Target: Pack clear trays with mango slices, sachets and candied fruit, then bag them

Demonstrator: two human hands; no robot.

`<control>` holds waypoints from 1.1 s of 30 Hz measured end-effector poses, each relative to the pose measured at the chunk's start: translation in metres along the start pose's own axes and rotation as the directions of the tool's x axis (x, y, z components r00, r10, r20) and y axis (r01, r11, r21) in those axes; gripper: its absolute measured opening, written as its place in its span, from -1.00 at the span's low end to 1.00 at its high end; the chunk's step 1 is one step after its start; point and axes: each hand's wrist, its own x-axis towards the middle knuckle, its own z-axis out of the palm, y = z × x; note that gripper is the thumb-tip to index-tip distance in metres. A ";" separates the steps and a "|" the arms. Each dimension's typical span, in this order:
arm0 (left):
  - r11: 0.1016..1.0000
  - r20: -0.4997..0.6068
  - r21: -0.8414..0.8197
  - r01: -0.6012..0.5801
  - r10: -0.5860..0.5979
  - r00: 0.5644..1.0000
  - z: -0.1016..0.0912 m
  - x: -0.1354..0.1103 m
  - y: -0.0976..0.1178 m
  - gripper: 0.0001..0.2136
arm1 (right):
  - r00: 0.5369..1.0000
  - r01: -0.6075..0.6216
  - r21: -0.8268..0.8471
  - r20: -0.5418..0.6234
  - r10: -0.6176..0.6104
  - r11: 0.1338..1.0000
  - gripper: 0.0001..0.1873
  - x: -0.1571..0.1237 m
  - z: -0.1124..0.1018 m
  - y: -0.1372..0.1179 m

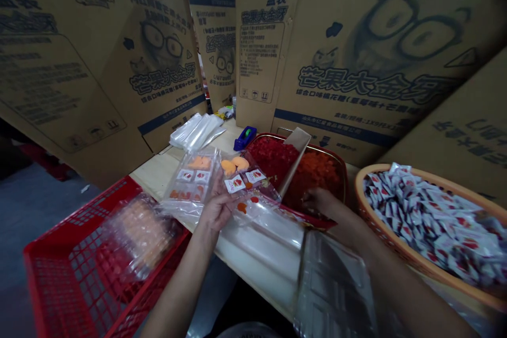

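My left hand (217,208) grips the left edge of a clear plastic tray (264,186) that holds pale orange pieces (237,162), white sachets (234,184) with red print, and a few red and orange bits. Just left of it lies a filled clear tray (193,177). Over the orange side of a divided red tub, my right hand (320,203) is down at the small orange pieces (322,171) with its fingers curled. What its fingertips hold, if anything, is hidden. A cardboard strip (295,161) separates these from the red pieces (273,156).
Stacked empty clear trays (336,285) lie at the table's front. An orange basket (358,185) full of sachets stands right; a red crate (59,259) with bagged packs sits lower left. Plastic bags (197,131) and a blue tape dispenser (244,139) are behind. Cardboard boxes (261,47) wall the back.
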 end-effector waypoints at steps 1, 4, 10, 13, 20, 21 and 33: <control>1.000 -0.009 0.001 0.009 -0.009 1.000 -0.001 0.000 -0.001 -0.30 | 1.000 -0.012 0.000 -0.018 0.012 1.000 -0.94 -0.001 -0.003 -0.001; 0.999 -0.023 0.005 0.041 -0.041 0.999 -0.002 0.000 -0.003 -0.35 | 0.984 0.036 0.094 -0.177 -0.019 0.995 -0.89 -0.015 -0.015 -0.016; 0.997 -0.044 -0.016 0.073 -0.074 0.996 0.000 -0.003 -0.004 -0.35 | 0.834 0.551 0.370 -0.212 -0.510 0.748 -0.81 -0.056 -0.030 -0.084; 0.998 -0.040 -0.008 0.064 -0.065 0.997 0.002 -0.004 -0.005 -0.36 | 0.795 0.604 0.348 -0.198 -0.573 0.717 -0.74 -0.058 -0.029 -0.102; 0.997 -0.006 0.019 0.079 -0.079 0.997 0.007 -0.008 -0.003 -0.29 | 0.681 0.723 0.035 -0.208 -0.702 0.690 -0.77 -0.042 -0.015 -0.127; 0.997 -0.008 0.018 0.081 -0.081 0.997 0.007 -0.008 -0.002 -0.27 | 0.674 0.729 0.005 -0.180 -0.717 0.684 -0.77 -0.043 -0.013 -0.131; 0.998 -0.052 0.010 0.063 -0.062 0.997 -0.010 -0.006 -0.001 -0.26 | 0.985 0.073 -0.021 -0.156 -0.076 0.997 -0.90 -0.026 -0.022 -0.051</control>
